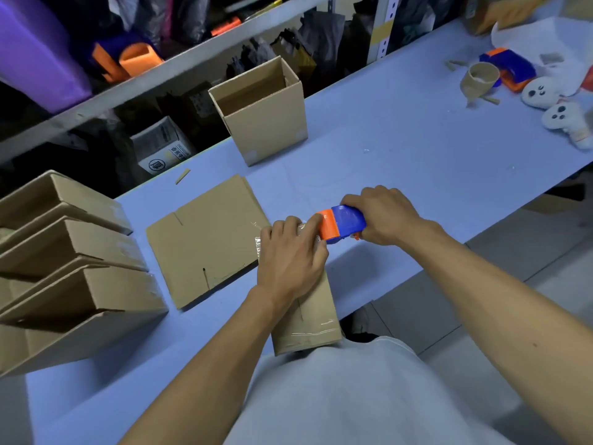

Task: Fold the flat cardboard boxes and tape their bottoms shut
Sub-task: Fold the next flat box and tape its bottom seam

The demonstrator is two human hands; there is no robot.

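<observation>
Taping: a person leans over a pale blue table (pixel 401 162), running clear tape along the bottom seam of a folded cardboard box (pixel 305 322) held against their body at the near edge.
Left hand (pixel 290 255): rests on the far end of the box bottom, fingers pressed close together and bent over the tape just beside the dispenser.
Right hand (pixel 382 216): fingers curled round a blue and orange tape dispenser (pixel 341 223), its orange end touching the box's far edge.
Flat stock: a flattened box blank (pixel 205 239) lies just left of the box in hand.
Finished work: taped boxes (pixel 70 268) lean in a row at far left; one open box (pixel 263 114) stands at the back.
Risk: tape may wrinkle or stray off the seam if the left hand lifts early; the box, overhanging the edge, could tip.
Writing: a carton (pixel 163 149) under the shelf bears printed characters, too small to read.
</observation>
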